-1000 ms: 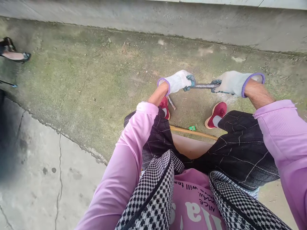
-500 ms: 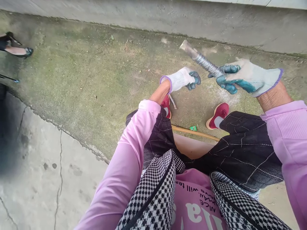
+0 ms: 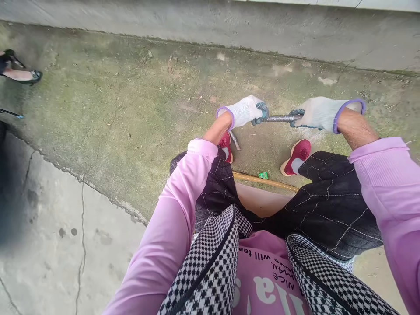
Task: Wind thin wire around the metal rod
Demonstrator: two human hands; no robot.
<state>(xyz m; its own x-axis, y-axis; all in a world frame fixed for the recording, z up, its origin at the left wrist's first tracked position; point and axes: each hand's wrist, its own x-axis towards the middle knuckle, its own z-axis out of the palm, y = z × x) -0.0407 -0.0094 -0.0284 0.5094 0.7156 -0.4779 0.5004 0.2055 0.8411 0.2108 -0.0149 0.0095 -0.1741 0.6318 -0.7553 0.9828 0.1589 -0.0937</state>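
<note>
Both my hands wear white knit gloves with teal palms and purple cuffs. My right hand [image 3: 320,113] is closed round a short metal tool [image 3: 278,118] whose shaft is wound with wire; it lies level between the two hands. My left hand [image 3: 244,110] is closed at the tool's left end, and what it grips there is hidden under the fingers. A thin metal rod [image 3: 234,140] slants down from below my left hand toward my left red shoe [image 3: 225,144]. I am seated, with my knees under my arms.
My right red shoe [image 3: 296,155] rests on mossy concrete. A yellowish hose [image 3: 265,181] and a small green scrap [image 3: 262,175] lie between my feet. Another person's foot in a dark shoe [image 3: 19,75] is at far left. A concrete kerb [image 3: 229,30] runs along the back.
Half a second ago my right hand held the tool raised and tilted up to the left, away from my left hand. It has come back down, level against my left hand.
</note>
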